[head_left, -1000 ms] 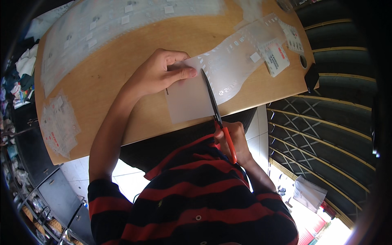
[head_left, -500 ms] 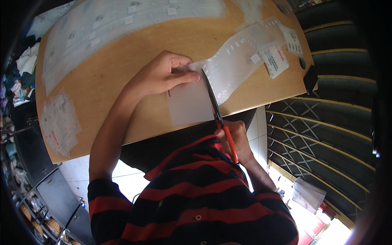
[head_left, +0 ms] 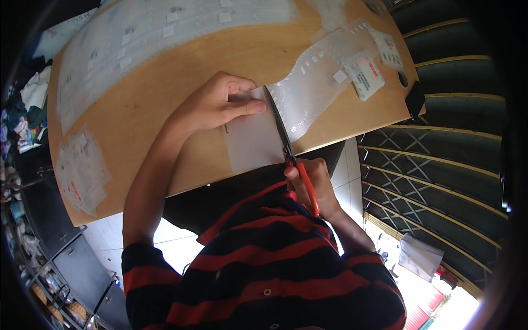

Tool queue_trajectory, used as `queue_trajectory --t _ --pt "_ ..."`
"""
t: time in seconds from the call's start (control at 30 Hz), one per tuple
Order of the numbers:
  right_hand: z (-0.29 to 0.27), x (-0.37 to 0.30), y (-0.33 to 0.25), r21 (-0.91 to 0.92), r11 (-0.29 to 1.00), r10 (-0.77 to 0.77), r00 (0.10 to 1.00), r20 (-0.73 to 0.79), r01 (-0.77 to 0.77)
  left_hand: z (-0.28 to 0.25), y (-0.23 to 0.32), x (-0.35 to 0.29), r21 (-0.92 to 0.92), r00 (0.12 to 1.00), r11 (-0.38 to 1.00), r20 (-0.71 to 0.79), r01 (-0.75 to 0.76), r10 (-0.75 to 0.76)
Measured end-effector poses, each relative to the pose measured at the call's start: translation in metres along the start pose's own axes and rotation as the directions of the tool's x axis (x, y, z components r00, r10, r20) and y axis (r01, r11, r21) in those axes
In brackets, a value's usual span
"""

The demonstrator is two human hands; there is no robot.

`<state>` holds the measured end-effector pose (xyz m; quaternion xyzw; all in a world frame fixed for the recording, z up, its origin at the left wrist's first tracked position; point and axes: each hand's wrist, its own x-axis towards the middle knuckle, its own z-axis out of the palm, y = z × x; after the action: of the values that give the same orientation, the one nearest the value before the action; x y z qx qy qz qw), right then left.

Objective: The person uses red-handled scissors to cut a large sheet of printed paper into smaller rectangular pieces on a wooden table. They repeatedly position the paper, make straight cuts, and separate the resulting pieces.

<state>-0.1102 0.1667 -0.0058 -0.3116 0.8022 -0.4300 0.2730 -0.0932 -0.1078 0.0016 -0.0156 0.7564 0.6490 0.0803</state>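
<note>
My left hand (head_left: 228, 102) pinches the top edge of a pale translucent plastic piece (head_left: 253, 146) between thumb and fingers, over the near part of the table. Closed round the red handles of a pair of scissors (head_left: 308, 190) is my right hand (head_left: 322, 184), at the table's near edge. The long dark blades point away from me and lie between the held piece and a long translucent printed plastic sheet (head_left: 316, 80), which runs off to the far right. Whether the two parts are still joined beneath the blades, I cannot tell.
Stacked printed plastic pieces lie on the wooden table (head_left: 181, 82): a white pile (head_left: 367, 77) at right and a translucent pile (head_left: 82, 173) at left. A large plastic sheet (head_left: 165, 33) covers the far side. A folding metal gate (head_left: 434, 148) stands at right, dark cabinets (head_left: 82, 264) at left.
The scissor blades look closer together, and the tips have shifted slightly up and left. The plastic piece and my left hand have moved only slightly in the view.
</note>
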Motion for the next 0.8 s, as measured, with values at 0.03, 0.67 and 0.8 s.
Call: queue_trajectory --t 0.03,0.67,0.8 --pt "0.000 0.001 -0.001 0.003 1.000 -0.002 1.000 0.003 0.002 -0.001 0.001 0.000 -0.014 1.000 1.000 -0.004 -0.003 0.003" --pt "0.008 -0.008 0.010 0.135 0.948 -0.295 0.955 0.041 0.287 -0.081 0.002 -0.039 0.064 0.952 0.997 -0.306 0.048 -0.026" --pt "0.007 -0.033 0.021 0.204 0.955 -0.247 0.957 0.155 0.214 -0.064 0.040 0.013 -0.058 0.863 0.998 -0.502 0.023 -0.049"
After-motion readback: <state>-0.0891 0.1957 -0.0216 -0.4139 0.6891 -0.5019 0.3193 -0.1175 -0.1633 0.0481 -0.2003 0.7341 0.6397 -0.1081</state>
